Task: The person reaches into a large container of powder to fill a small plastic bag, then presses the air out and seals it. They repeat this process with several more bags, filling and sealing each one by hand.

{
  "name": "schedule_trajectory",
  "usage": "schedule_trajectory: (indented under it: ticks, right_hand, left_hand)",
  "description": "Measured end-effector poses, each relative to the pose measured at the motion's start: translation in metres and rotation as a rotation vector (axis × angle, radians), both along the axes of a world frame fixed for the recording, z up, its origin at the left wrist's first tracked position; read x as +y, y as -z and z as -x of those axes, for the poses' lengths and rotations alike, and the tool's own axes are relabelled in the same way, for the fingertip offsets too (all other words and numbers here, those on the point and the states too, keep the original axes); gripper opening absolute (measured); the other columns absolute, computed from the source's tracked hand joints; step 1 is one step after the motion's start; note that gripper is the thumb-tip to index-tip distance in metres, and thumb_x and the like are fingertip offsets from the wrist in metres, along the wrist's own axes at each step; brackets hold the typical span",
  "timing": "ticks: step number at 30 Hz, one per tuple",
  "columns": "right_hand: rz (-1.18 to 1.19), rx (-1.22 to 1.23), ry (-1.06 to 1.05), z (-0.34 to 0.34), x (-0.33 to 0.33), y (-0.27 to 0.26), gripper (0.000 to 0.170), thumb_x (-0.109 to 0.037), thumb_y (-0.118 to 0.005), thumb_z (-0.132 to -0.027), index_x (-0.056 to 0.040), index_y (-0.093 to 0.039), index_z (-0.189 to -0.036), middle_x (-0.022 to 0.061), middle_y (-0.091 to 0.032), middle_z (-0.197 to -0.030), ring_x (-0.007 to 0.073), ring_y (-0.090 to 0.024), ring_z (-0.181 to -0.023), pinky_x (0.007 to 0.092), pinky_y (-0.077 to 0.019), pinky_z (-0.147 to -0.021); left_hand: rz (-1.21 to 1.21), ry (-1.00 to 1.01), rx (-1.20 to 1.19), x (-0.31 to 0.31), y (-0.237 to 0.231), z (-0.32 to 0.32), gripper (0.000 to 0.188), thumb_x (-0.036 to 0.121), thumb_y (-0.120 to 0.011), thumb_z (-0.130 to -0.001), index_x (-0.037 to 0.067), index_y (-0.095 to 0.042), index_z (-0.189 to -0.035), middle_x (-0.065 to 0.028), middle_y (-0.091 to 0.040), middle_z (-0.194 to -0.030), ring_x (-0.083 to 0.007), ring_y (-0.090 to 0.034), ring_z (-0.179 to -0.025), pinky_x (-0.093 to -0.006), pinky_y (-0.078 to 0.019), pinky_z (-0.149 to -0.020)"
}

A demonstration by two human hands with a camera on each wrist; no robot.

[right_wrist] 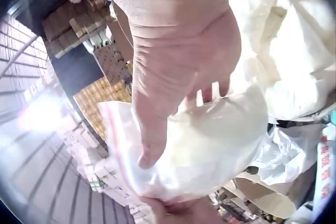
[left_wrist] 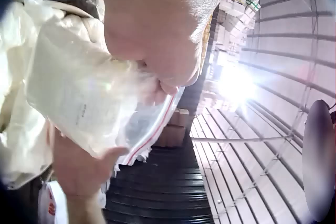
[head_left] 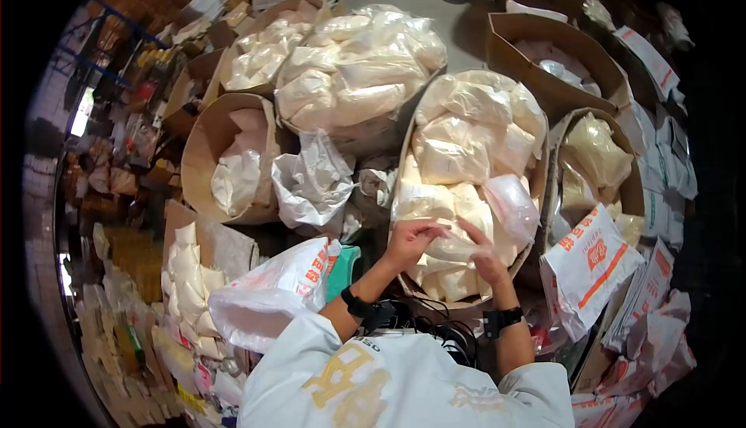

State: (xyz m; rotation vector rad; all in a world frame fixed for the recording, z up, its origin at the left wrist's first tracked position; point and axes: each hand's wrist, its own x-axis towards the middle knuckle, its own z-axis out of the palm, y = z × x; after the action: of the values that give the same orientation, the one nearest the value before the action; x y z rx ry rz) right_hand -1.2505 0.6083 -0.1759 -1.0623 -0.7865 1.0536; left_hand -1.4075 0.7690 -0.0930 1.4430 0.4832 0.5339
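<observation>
Between both hands is a clear zip-lock bag (left_wrist: 79,87) of pale cream powder, with a red line along its zip edge. My left hand (head_left: 414,240) pinches the bag near its mouth; in the left wrist view its fingertips bunch at the zip end. My right hand (head_left: 489,263) grips the bag from the other side. In the right wrist view, the thumb (right_wrist: 152,140) lies across the front of the plastic and the other fingers go behind it. Below the hands stands a large carton (head_left: 404,144) heaped with similar cream-filled bags (head_left: 454,148).
A second heap of filled bags (head_left: 357,70) stands farther off. Cardboard cartons (head_left: 198,160) hold more bags at left and right. A white printed sack (head_left: 268,296) lies by the left arm, another printed sack (head_left: 587,265) at the right. Crumpled white plastic (head_left: 313,179) sits between cartons.
</observation>
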Motion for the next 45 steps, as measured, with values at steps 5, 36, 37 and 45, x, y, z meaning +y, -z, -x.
schedule_trajectory:
  ticks: [5,36,37,45]
  right_hand:
    - [0.159,-0.136,-0.087,0.05,0.015,0.002,0.083,-0.013,-0.081,-0.074,-0.0038,-0.037,-0.144,0.0094,-0.046,-0.141,0.0231,-0.043,-0.13,0.0381,-0.0366,-0.108]
    - [0.566,0.368,-0.325,0.101,0.115,-0.045,0.035,-0.025,-0.058,-0.098,-0.0102,-0.053,-0.129,0.0005,-0.065,-0.114,0.0086,-0.06,-0.094,0.0248,-0.0476,-0.083]
    - [0.577,0.397,-0.289,0.091,0.107,-0.035,0.036,-0.024,-0.059,-0.097,-0.0091,-0.053,-0.129,0.0019,-0.065,-0.114,0.0094,-0.06,-0.095,0.0255,-0.0476,-0.084]
    - [0.715,0.505,0.112,0.041,0.06,-0.001,0.039,-0.03,-0.053,-0.098,-0.0087,-0.052,-0.13,0.0044,-0.064,-0.117,0.0141,-0.06,-0.101,0.0296,-0.0475,-0.086]
  left_hand:
    - [0.214,-0.174,-0.003,0.002,-0.04,0.0,0.023,0.014,-0.061,-0.095,-0.005,-0.072,-0.091,-0.0048,-0.071,-0.085,-0.0086,-0.062,-0.078,-0.0242,-0.0499,-0.074]
    - [0.541,-0.565,-0.107,0.336,0.082,0.195,0.048,0.036,-0.063,-0.093,0.01,-0.054,-0.131,-0.0059,-0.063,-0.119,-0.0216,-0.061,-0.109,-0.0384,-0.0513,-0.093]
    - [0.47,-0.661,-0.166,0.407,0.062,0.189,0.046,0.032,-0.065,-0.092,0.009,-0.054,-0.13,-0.0051,-0.063,-0.118,-0.0213,-0.061,-0.107,-0.0367,-0.0512,-0.093]
    - [0.555,-0.623,-0.116,0.552,0.032,0.085,0.043,0.025,-0.057,-0.096,-0.001,-0.045,-0.128,-0.0118,-0.054,-0.121,-0.0262,-0.057,-0.11,-0.0339,-0.0503,-0.092]
